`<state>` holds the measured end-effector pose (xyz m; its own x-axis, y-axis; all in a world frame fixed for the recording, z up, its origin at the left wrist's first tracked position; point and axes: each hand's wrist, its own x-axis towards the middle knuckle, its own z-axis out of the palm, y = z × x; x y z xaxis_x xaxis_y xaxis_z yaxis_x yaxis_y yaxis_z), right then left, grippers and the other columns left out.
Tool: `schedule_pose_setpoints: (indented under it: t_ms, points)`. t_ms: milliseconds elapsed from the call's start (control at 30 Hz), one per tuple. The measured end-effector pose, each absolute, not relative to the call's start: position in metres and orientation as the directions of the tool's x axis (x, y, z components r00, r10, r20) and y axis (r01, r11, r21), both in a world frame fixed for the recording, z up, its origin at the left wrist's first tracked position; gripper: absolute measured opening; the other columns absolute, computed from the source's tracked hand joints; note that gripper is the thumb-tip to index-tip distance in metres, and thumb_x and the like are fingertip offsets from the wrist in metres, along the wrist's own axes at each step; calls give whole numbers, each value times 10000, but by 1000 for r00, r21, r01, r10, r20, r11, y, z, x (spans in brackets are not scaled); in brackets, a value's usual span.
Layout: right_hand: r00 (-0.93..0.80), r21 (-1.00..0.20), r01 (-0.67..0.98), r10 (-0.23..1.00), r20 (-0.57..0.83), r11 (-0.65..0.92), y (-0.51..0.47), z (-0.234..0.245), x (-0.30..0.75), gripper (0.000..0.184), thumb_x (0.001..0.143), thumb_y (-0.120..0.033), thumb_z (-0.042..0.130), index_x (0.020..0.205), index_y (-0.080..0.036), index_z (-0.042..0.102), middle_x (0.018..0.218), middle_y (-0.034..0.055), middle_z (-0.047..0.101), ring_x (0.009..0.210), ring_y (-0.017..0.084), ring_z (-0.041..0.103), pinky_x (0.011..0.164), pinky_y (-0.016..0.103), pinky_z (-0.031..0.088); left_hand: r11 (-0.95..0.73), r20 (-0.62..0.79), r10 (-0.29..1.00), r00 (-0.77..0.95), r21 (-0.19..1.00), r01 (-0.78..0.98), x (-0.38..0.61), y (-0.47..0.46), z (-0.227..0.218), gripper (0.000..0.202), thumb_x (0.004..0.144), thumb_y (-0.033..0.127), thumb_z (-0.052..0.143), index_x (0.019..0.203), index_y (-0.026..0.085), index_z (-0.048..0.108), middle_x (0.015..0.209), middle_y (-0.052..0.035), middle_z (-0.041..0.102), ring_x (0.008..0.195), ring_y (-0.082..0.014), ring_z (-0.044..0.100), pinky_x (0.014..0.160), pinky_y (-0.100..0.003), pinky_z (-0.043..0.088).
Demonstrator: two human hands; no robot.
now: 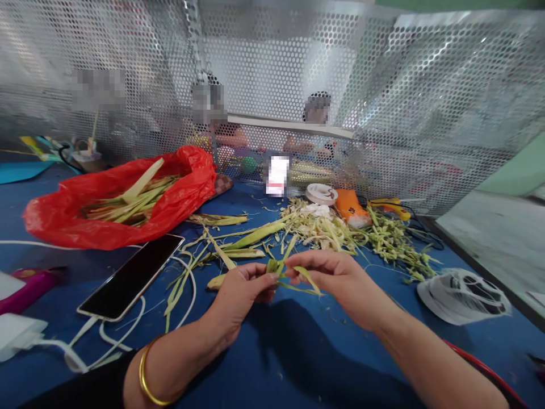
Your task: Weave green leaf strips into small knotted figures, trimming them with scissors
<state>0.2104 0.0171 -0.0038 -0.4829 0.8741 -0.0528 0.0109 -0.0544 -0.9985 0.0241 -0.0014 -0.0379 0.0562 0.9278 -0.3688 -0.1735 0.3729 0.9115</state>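
My left hand (249, 289), with a gold bangle on its wrist, pinches a small bundle of green leaf strips (275, 266) between thumb and fingers. Close beside it, my right hand (330, 272) has its fingers closed on a thin green strip (307, 278) that trails from the bundle. Both hands hover above the blue tabletop (272, 352). Just beyond them lie long dried leaf strips (255, 236) and a heap of pale shredded leaf scraps (315, 224). My right fingertips partly hide where the strips meet.
A red plastic bag (183, 199) of dried leaves stands at the left, near a black-screened phone (134, 278) with white cables. At the right are a tape roll (321, 194), an orange packet (351, 207), a green sprig pile (395, 244) and a white spool (462, 295). Perforated metal sheeting (272, 68) closes the back.
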Motion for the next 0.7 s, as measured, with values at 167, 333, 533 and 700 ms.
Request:
schedule_pose_setpoints:
  t_ms: [167, 333, 533, 700]
  points:
    - [-366, -936, 211, 911, 190, 280, 13, -5, 201, 180, 819, -290, 588, 699, -199, 685, 757, 9, 587, 752, 144, 548, 734, 286, 431, 376, -375, 926, 42, 909, -181, 26, -2, -36, 290, 562, 322, 796, 721, 126, 654, 615, 7, 626, 541, -87, 546, 580, -214, 467]
    - [-410, -879, 415, 911, 48, 233, 11, -11, 199, 237, 763, -165, 530, 528, -179, 556, 690, -9, 476, 676, 129, 482, 639, 271, 353, 388, -390, 920, 28, 902, -189, 27, -2, -37, 295, 566, 320, 784, 729, 130, 628, 604, 3, 630, 518, -82, 538, 558, -213, 452]
    - [-340, -871, 473, 939, -42, 133, 9, -18, 196, 232, 676, -92, 500, 459, -173, 495, 662, -13, 462, 664, 132, 493, 642, 282, 333, 368, -373, 928, 10, 911, -186, 29, -4, -36, 274, 571, 295, 780, 705, 141, 597, 584, 22, 604, 527, -90, 547, 580, -232, 468]
    - [-310, -865, 489, 949, -55, 109, 9, -19, 193, 239, 663, -98, 496, 436, -172, 492, 631, -15, 448, 661, 136, 487, 636, 279, 327, 322, -329, 944, -29, 937, -136, 30, -5, -39, 246, 576, 271, 759, 703, 152, 585, 579, 43, 582, 528, -94, 542, 557, -229, 449]
